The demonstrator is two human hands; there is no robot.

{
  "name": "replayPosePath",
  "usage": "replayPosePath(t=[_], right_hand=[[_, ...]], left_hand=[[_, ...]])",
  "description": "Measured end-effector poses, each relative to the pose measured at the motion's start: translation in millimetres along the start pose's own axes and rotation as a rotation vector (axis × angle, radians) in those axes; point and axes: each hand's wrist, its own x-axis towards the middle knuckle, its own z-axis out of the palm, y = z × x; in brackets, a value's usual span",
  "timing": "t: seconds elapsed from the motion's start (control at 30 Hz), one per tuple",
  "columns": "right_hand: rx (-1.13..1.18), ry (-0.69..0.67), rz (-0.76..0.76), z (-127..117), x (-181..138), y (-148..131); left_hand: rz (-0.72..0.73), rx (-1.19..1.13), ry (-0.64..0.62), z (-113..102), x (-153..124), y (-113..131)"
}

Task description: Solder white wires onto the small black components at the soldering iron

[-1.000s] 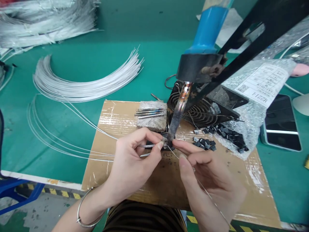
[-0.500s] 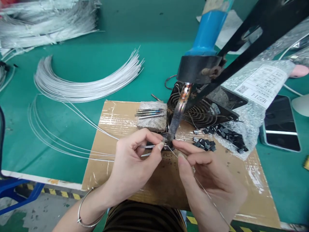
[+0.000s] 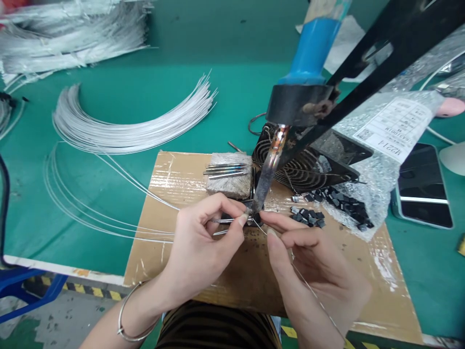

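Fingers of your left hand (image 3: pixel 207 245) clamp wire (image 3: pixel 223 221) just left of the iron (image 3: pixel 265 182) in the head view; your right hand (image 3: pixel 316 266) pinches a strand (image 3: pixel 317 296), its far end beside the tip, over the cardboard (image 3: pixel 250 271). Any slip towards that tip could burn a fingertip.
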Motion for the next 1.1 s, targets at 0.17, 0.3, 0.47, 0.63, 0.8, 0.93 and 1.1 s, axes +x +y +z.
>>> replayPosePath(t=[0.17, 0.3, 0.47, 0.63, 0.8, 0.93, 1.1], right_hand=[[-0.001, 0.002, -0.014, 1.1, 0.2, -2.2], [-0.022, 0.027, -0.005, 3.6, 0.3, -5.4], [-0.019, 0.009, -0.064, 2.6, 0.8, -3.2], [-0.041, -0.018, -0.08, 0.5, 1.0, -2.6], [-0.03, -0.007, -0.066, 2.5, 0.9, -4.0], [-0.064, 0.012, -0.093, 3.9, 1.7, -2.7], [-0.104, 0.015, -0.132, 3.8, 2.4, -2.7]], left_hand=[[0.01, -0.004, -0.011, 0.0, 0.1, -0.1], [0.011, -0.006, -0.012, -0.4, -0.5, -0.2], [0.008, -0.012, 0.002, -0.2, -0.9, -2.2], [0.025, -0.029, 0.005, 0.9, -0.6, -2.9], [0.001, 0.004, 0.007, -0.7, 0.4, -0.6], [-0.011, 0.006, -0.003, -0.9, 0.8, -0.2], [0.004, -0.001, -0.006, -0.8, -0.9, 1.4]])
